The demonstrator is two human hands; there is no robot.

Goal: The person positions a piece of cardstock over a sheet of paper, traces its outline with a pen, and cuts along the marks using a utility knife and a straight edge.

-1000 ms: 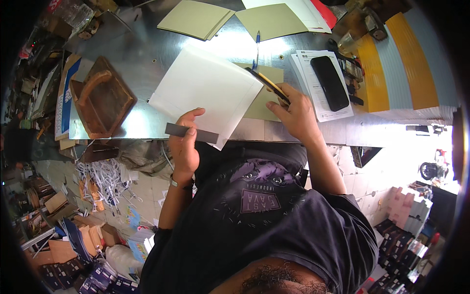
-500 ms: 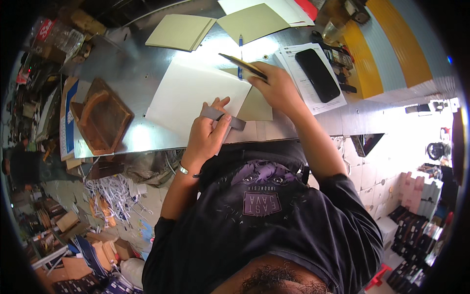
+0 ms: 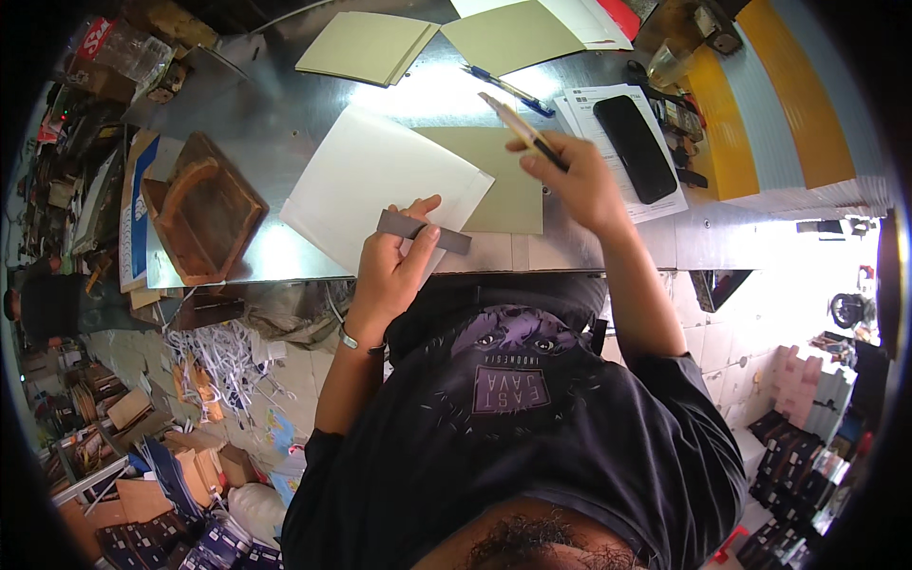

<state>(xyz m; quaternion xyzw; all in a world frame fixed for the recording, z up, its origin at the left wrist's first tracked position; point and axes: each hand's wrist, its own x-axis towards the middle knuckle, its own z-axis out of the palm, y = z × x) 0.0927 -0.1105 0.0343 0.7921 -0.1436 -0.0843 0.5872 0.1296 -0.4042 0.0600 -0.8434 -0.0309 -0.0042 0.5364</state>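
My left hand (image 3: 388, 271) is closed on a short flat grey strip (image 3: 446, 238), thumb on top, over the near corner of a white sheet (image 3: 370, 176). Part of a grey-green board (image 3: 518, 204) shows from under the sheet's right side. My right hand (image 3: 584, 180) grips a slim yellow-and-black cutter knife (image 3: 522, 128), held above the table with its tip pointing away and to the left. Beyond the knife a blue pen (image 3: 508, 90) lies slantwise on the metal tabletop (image 3: 275, 133).
More grey-green boards (image 3: 366, 47) lie at the far side. A black phone (image 3: 635, 147) rests on printed papers (image 3: 665, 204) to the right, near a plastic cup (image 3: 668, 65). On the left stands a brown wooden tray (image 3: 223, 228); shredded paper (image 3: 233, 366) lies below the table.
The pen has swung from upright to slanting and lies farther right. My right hand has moved right with the knife. More of the grey-green board shows beside the white sheet.
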